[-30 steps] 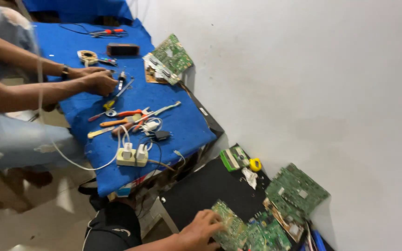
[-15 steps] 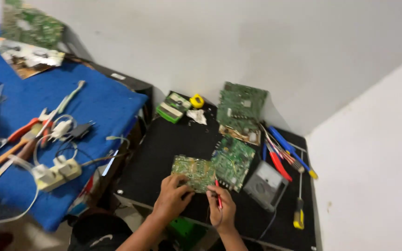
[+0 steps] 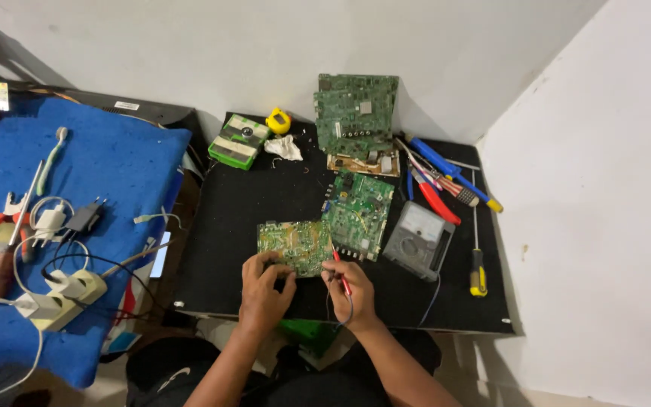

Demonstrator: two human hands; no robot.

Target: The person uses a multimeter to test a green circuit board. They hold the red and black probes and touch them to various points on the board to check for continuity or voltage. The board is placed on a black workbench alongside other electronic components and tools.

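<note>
left hand (image 3: 263, 284) fingers grasp the small green rectangular circuit board (image 3: 294, 246) on the black table (image 3: 250, 196); right hand (image 3: 352, 290) fingers pinch a thin red probe (image 3: 341, 272) touching its edge

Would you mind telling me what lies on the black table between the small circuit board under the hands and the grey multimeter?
In the head view, a larger green circuit board lies between the small circuit board and the grey multimeter.

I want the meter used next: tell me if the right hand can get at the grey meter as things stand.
Probably yes: the grey meter lies just beyond the right hand with bare mat between, but that hand already holds a red probe.
</note>
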